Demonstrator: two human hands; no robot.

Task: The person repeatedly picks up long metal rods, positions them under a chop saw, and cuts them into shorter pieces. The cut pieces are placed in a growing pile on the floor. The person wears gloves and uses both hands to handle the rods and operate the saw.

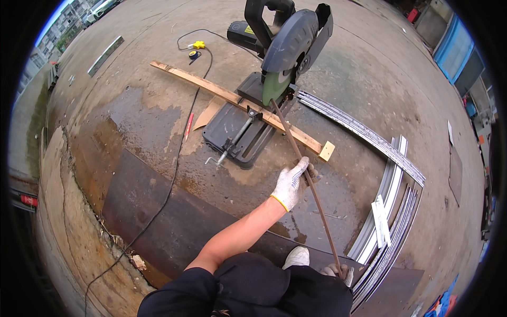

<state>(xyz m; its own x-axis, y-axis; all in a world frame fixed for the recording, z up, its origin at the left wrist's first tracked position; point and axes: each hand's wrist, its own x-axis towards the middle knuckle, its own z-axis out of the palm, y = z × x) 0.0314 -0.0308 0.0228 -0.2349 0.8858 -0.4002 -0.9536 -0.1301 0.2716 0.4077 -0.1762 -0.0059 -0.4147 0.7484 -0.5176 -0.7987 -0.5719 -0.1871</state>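
Note:
My left hand (290,185), in a white knit glove, is closed around the middle of a long rusty metal rod (290,132). The rod's far end meets the green disc (277,87) of a black cut-off saw (288,50). Down by my body, my right hand (346,274), also gloved, appears closed around the rod's near end; my dark clothing partly hides it. A wooden strip (206,83) lies across the saw's base (219,129), with a small pale wood block (327,151) at its right end. A clamp screw (232,140) sits on the base.
Silvery metal profiles (364,132) lie at right, with more light lengths (388,185) beside them. A dark sheet (174,211) covers the near ground. A black cable (171,185) crosses it. A yellow plug (198,45), tape measure (194,55) and red marker (189,126) lie at left.

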